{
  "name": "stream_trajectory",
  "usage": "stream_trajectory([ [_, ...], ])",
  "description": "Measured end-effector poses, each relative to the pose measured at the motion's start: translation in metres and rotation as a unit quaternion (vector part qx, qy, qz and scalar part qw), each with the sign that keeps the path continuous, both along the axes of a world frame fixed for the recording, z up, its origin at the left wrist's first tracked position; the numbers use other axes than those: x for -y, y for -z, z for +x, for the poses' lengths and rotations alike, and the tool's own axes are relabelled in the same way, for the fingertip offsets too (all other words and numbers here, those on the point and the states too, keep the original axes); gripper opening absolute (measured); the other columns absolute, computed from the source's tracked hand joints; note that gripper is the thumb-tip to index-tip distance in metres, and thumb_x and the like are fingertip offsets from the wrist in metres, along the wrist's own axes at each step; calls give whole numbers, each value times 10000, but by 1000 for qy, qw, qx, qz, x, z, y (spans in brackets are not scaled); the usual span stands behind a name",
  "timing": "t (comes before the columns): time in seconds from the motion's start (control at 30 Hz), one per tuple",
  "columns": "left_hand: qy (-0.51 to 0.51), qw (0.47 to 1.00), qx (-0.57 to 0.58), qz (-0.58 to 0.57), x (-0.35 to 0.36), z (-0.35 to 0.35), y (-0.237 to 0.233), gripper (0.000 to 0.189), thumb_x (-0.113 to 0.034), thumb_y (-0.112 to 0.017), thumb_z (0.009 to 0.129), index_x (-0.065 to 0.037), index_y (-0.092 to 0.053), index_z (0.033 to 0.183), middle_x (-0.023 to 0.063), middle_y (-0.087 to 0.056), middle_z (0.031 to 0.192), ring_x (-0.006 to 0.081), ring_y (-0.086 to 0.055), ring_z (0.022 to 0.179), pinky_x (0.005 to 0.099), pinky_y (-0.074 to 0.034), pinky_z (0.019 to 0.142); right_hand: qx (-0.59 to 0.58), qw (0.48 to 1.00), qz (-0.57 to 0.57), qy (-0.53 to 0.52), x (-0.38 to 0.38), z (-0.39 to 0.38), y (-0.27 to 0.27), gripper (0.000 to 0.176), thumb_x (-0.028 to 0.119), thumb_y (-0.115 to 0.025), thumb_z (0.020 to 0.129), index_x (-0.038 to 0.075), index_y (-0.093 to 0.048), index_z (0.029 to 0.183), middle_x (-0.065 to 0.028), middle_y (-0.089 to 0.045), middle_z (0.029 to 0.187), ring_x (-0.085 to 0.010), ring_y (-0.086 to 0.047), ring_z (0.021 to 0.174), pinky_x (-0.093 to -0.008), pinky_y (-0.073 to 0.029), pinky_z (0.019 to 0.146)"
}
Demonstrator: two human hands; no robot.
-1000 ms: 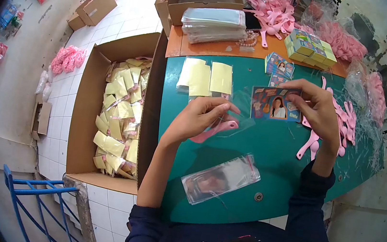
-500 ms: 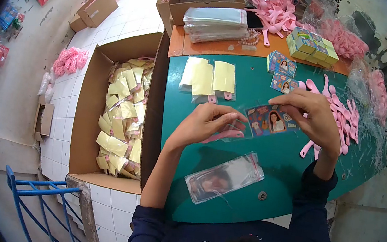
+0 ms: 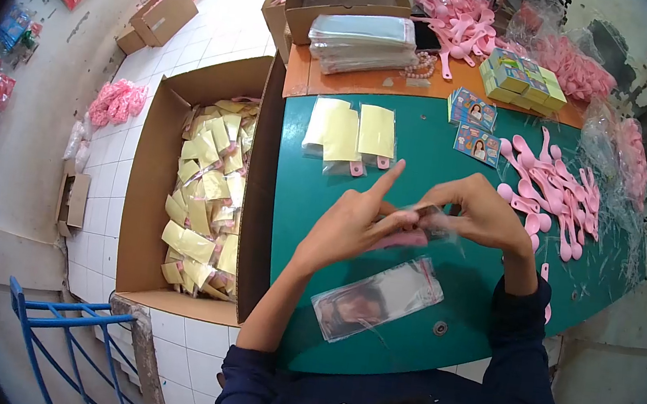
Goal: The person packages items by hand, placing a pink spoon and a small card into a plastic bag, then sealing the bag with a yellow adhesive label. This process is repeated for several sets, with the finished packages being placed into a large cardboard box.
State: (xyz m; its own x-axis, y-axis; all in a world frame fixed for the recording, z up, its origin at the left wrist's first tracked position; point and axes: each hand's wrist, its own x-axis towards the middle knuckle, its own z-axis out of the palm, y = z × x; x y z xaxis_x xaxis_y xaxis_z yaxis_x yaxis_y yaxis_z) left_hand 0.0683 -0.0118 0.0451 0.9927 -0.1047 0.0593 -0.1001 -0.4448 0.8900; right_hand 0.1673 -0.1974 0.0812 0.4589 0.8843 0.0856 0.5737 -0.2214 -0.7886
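My left hand [image 3: 346,227] pinches one side of a clear plastic bag [image 3: 442,225], its index finger raised. Fingers of my right hand [image 3: 485,212] are closed on the bag's other side. A pink spoon [image 3: 402,240] shows inside or behind the plastic, partly covered by my fingers. The printed card seen earlier is mostly hidden now. Below my hands lies a stack of clear bags [image 3: 376,299] on the green table [image 3: 295,239]. Loose pink spoons [image 3: 556,186] are heaped to the right of my right hand, and printed cards [image 3: 476,143] lie beyond it.
Packed bags with yellow card backs [image 3: 340,135] lie at the table's far left. Left of the table, a large cardboard box [image 3: 147,205] holds many similar packs. Farther back are a bag stack [image 3: 364,37], card bundles [image 3: 520,79] and a pink spoon pile [image 3: 463,21].
My right hand has moved left and down toward my left hand. The card, flat and facing up before, is now largely out of sight between my fingers. My left index finger has lifted.
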Motion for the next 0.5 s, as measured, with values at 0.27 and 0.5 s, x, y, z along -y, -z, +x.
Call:
stream_trajectory([
  [0.27, 55, 969, -104, -217, -42, -34, 14, 671, -59, -642, 848, -85, -279, 1412, 121, -653, 964, 123, -603, 888, 267, -522, 752, -201, 977, 32, 59, 12, 4, 17, 236, 101, -765, 712, 16, -546, 737, 25, -541, 633, -62, -548, 658, -230, -434, 566],
  [0.5, -109, 981, -45, -155, -17, -53, 25, 631, -60, -558, 903, -79, -206, 1426, 139, -652, 930, 164, -637, 838, 273, -534, 717, -43, 984, 11, 170, 10, -28, 1, 130, 79, -694, 752, -24, -657, 821, -80, -643, 734, -137, -615, 660, -244, -493, 591],
])
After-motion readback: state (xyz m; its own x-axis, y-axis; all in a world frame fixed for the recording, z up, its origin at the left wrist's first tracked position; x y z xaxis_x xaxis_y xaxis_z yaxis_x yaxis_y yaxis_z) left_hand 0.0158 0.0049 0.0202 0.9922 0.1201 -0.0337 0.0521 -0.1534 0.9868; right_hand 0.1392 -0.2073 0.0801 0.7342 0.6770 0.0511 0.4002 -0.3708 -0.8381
